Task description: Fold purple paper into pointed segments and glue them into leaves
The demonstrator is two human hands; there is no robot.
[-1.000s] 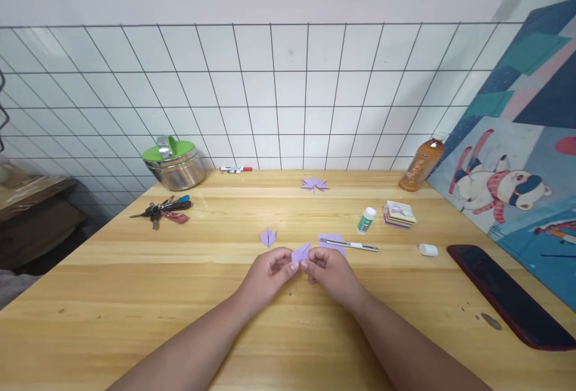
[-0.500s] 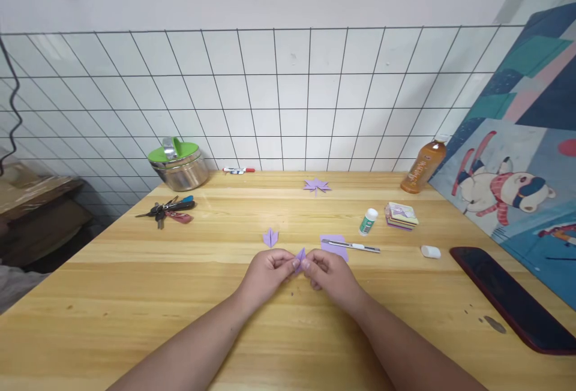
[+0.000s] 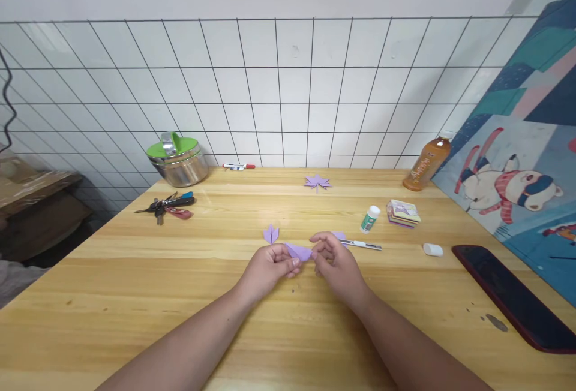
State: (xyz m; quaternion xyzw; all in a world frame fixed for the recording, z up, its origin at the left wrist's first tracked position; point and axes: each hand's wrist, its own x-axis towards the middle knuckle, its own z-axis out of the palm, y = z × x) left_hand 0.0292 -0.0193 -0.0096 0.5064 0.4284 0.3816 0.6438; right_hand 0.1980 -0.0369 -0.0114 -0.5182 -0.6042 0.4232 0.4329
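My left hand (image 3: 269, 265) pinches a folded piece of purple paper (image 3: 299, 252) between thumb and fingers, its long edge up and its point down. My right hand (image 3: 337, 265) is at the paper's right corner, fingers curved and apart, the index finger raised; the fingertips are at or touching that corner. Just beyond my left hand lies a small folded purple paper piece (image 3: 270, 234) with three points. A utility knife (image 3: 360, 244) rests over a purple paper sheet (image 3: 341, 237), which my right hand partly hides. Farther back lies a purple paper maple leaf (image 3: 317, 183).
On the wooden table (image 3: 180, 283) stand a glue stick (image 3: 369, 219), its white cap (image 3: 432, 250), a stack of paper (image 3: 404, 213), a tea bottle (image 3: 426, 163) and a steel pot (image 3: 179, 163). Keys (image 3: 166, 205), a marker (image 3: 239, 167) and a phone (image 3: 513, 295) lie around.
The purple paper has turned from upright to lying sideways in my left hand. My right hand has loosened its pinch, spread its fingers and now covers more of the purple sheet.
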